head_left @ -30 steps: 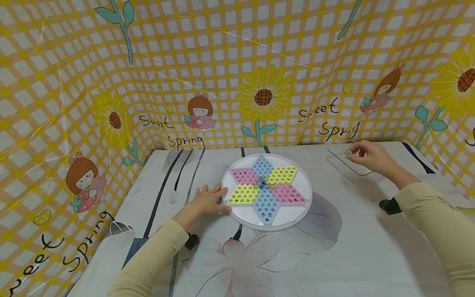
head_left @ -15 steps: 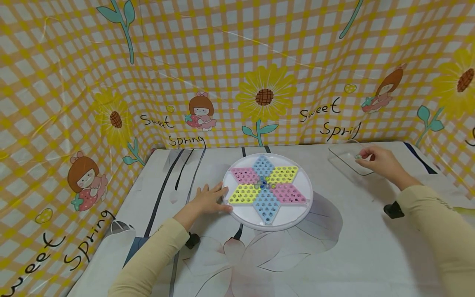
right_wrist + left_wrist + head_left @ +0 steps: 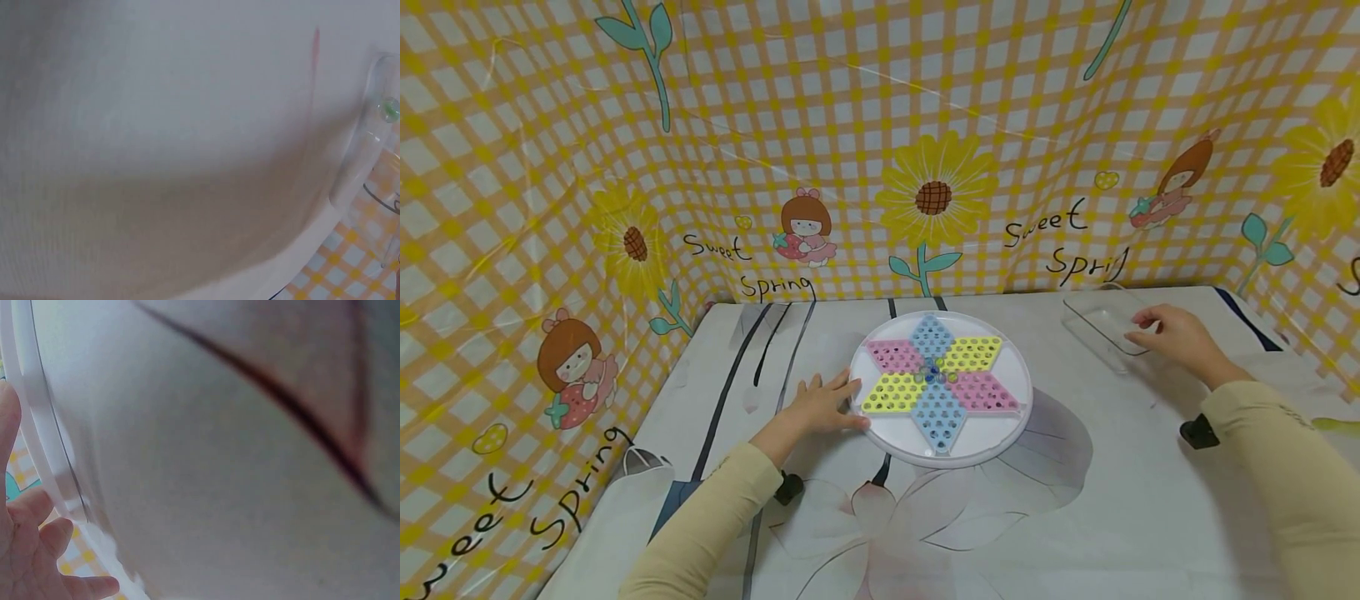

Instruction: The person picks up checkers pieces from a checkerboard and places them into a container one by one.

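A round white Chinese checkers board [image 3: 988,429] with a star of pink, yellow and blue lies mid-table. Several glass marbles [image 3: 936,372] cluster at the star's centre. Spread fingers of my left hand [image 3: 820,405] touch the board's left rim; the left wrist view catches those fingers [image 3: 57,536] beside the white edge. My right hand [image 3: 1180,340] hovers at the right side of a clear plastic box [image 3: 1095,326], thumb and forefinger apart, no marble visible between them. In the right wrist view, a clear marble with green inside [image 3: 390,110] is in the box.
A checked cloth [image 3: 865,108] with sunflowers hangs behind and left of the table. The tablecloth [image 3: 1075,533] is white with printed flowers. A dark blue patch [image 3: 673,504] shows near the left edge, by the left sleeve.
My right hand moved right and slightly down over the box, and the marble it pinched has left its fingers. My left hand and the board stayed put.
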`<state>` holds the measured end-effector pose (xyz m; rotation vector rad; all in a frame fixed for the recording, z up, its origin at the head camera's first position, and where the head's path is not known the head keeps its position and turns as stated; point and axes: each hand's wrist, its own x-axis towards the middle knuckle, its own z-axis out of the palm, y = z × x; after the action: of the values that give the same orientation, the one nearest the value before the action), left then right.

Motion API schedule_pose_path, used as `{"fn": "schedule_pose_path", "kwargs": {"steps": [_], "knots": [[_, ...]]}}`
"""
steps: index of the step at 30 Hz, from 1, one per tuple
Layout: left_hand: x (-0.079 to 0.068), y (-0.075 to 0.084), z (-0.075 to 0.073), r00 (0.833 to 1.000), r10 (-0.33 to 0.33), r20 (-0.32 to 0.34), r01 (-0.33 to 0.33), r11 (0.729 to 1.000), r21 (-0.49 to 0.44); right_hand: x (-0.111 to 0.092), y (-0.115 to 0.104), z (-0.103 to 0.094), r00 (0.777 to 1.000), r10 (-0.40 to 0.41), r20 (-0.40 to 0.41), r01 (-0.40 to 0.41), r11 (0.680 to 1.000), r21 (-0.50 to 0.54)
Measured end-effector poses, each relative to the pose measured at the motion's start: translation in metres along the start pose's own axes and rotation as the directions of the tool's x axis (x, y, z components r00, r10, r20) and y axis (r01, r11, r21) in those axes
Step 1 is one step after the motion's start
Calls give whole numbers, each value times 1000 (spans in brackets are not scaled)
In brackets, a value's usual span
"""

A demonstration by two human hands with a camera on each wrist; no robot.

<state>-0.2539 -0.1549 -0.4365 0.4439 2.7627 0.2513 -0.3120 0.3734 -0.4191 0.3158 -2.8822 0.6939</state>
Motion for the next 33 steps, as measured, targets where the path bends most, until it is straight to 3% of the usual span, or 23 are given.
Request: {"fn": "schedule_pose_path", "kwargs": {"steps": [6,11,20,27,33], "knots": [[1,-1,1,1000,3,-4,-3,1000,-7,-1,2,-3,999,-5,-49,5,1000,4],[0,-1,2,1000,7,-6,-7,1000,-8,-1,-10,-5,998,4,-67,-3,1000,28],[0,0,2,1000,12,-13,-13,1000,-6,4,-54,-4,994,-70,-87,78,993,88],[0,0,1,1000,7,-12,-8,1000,-12,9,-86,6,978,-166,-126,180,978,104],[1,-1,1,1000,11,-11,-11,1000,-3,15,-113,19,979,-181,-91,192,973,128]]}}
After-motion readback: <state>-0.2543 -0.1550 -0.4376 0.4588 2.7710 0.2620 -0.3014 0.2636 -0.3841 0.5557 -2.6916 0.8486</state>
